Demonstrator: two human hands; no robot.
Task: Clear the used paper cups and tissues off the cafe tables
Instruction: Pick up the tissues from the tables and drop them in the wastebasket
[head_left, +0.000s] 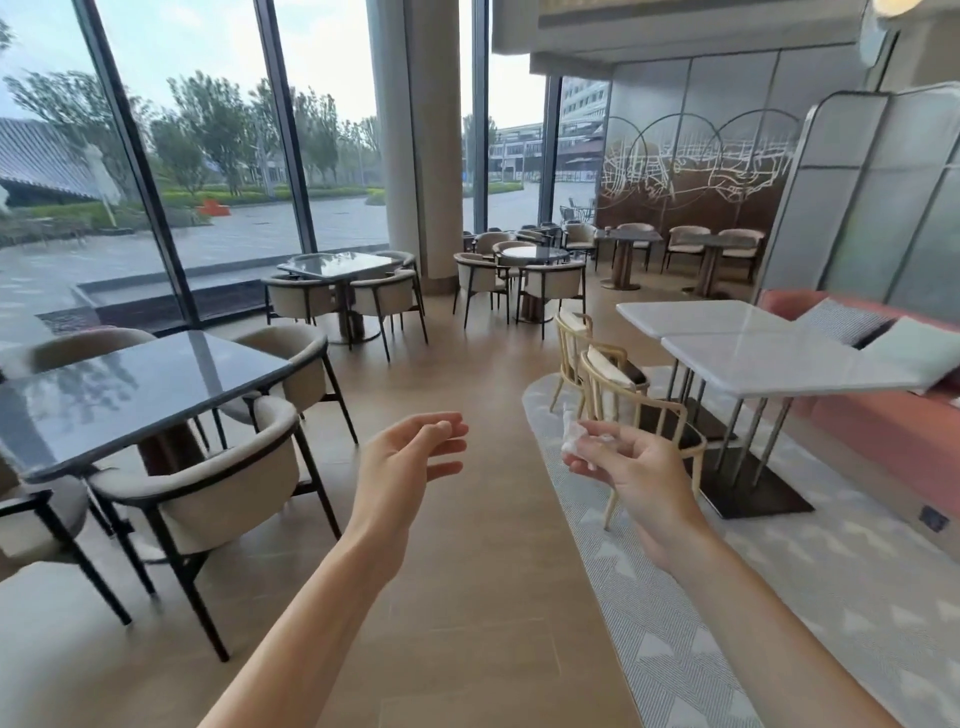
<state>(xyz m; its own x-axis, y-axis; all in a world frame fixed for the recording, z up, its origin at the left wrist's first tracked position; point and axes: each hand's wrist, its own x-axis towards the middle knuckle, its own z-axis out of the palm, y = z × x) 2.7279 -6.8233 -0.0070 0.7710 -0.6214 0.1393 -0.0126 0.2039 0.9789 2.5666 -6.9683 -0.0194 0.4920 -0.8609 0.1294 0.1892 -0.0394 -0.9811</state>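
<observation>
My right hand (631, 462) is raised over the aisle floor and pinches a small crumpled white tissue (571, 439) between thumb and fingertips. My left hand (410, 462) hovers beside it with relaxed, slightly curved fingers and holds nothing. A dark glass table (130, 395) stands to the left and two white tables (769, 353) to the right. I see no paper cups on any of the nearby tabletops.
Cushioned chairs (218, 478) surround the dark table. Light wooden chairs (628, 410) stand by the white tables on a patterned rug (727, 597). A pink sofa (893, 415) runs along the right. More tables and chairs (524, 275) fill the back, past a round column (415, 156).
</observation>
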